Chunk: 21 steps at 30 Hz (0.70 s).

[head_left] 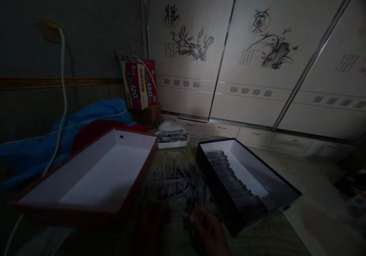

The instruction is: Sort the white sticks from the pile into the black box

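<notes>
A loose pile of thin, pen-like sticks (174, 181) lies on the table between two boxes. At its near edge is my right hand (207, 225), its fingers curled in; whatever they hold is too dark to make out. My left hand (153, 218) is a dim shape to the left, by the same pile, and its fingers are lost in shadow. To the right, a black box (264, 164) holds a row of similar sticks (228, 176) laid side by side along its left wall. A red-edged box (100, 172) with a pale inside stands at the left.
Behind the pile sits a white tray (173, 144) with more thin pieces and clear plastic. A red printed carton (140, 84) stands at the back. Blue cloth (94, 115) and a white cable (63, 84) are at the left. Sliding cabinet doors (185, 69) line the far side.
</notes>
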### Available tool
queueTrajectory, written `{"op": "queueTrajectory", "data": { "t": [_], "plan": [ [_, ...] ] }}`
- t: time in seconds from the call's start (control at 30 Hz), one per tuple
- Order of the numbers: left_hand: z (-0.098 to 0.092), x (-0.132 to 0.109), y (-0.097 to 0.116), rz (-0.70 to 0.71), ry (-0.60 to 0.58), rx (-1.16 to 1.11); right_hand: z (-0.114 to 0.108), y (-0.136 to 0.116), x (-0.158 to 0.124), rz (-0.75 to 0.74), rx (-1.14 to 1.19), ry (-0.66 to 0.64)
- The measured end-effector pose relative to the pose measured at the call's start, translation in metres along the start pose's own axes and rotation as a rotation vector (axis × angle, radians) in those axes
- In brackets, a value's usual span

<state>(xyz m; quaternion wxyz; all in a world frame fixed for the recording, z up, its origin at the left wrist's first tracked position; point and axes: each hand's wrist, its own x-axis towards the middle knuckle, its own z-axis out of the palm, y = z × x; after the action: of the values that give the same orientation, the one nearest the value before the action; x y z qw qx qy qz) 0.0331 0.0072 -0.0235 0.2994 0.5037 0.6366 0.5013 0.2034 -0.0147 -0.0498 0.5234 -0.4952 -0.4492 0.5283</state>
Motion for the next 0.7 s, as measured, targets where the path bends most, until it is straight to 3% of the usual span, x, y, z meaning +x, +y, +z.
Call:
{"op": "queueTrajectory", "data": {
  "t": [0.1,0.27,0.43,0.57,0.7],
  "plan": [
    [-0.006,0.005,-0.018,-0.002,-0.031,0.022,-0.006,-0.013,-0.004,-0.06,-0.173,0.133],
    [-0.011,0.014,-0.055,0.112,0.083,0.02,-0.027,-0.059,-0.019,-0.24,-0.384,0.434],
    [-0.008,0.013,-0.046,0.086,0.109,-0.003,-0.027,-0.094,-0.014,-0.351,-0.372,0.591],
    [-0.003,0.011,-0.023,0.014,0.043,-0.091,-0.001,-0.08,0.024,-0.36,-0.4,0.539],
    [0.004,0.012,-0.015,0.076,-0.024,-0.122,0.027,-0.048,0.061,-0.393,-0.457,0.532]
  ]
}}
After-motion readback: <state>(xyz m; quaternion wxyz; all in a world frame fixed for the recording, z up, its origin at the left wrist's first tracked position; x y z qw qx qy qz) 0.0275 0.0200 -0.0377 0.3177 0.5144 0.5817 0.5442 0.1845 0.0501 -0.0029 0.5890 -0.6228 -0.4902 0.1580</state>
